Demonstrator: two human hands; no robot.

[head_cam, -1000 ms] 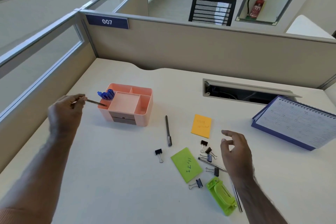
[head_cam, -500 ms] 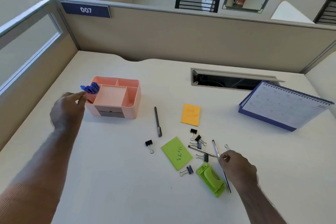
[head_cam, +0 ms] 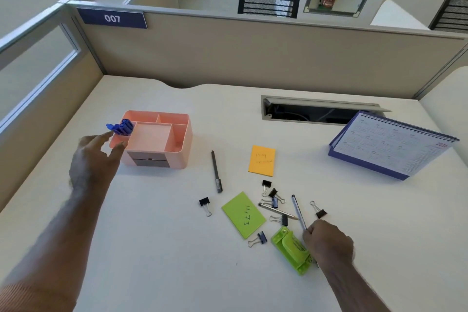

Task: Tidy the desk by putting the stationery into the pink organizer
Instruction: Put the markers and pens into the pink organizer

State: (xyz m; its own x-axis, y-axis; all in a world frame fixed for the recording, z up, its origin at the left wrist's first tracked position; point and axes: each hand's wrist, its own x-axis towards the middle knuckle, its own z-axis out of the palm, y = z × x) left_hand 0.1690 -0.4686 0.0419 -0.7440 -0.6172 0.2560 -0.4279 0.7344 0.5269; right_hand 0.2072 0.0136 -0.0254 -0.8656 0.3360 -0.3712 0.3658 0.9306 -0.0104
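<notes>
With the left hand (head_cam: 93, 159) loose-fingered and empty at the organizer (head_cam: 162, 140) and the right hand (head_cam: 326, 242) gripping a grey pen (head_cam: 298, 210) among clips, lifting it carelessly could snag and scatter them.

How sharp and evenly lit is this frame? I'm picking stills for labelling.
Head view: soft, even daylight, faint shadows, no glare on the desk; wide-angle bending curves the partition top; the left hand is slightly motion-blurred; binder clips and the right hand gripping a pen are sharp.
</notes>
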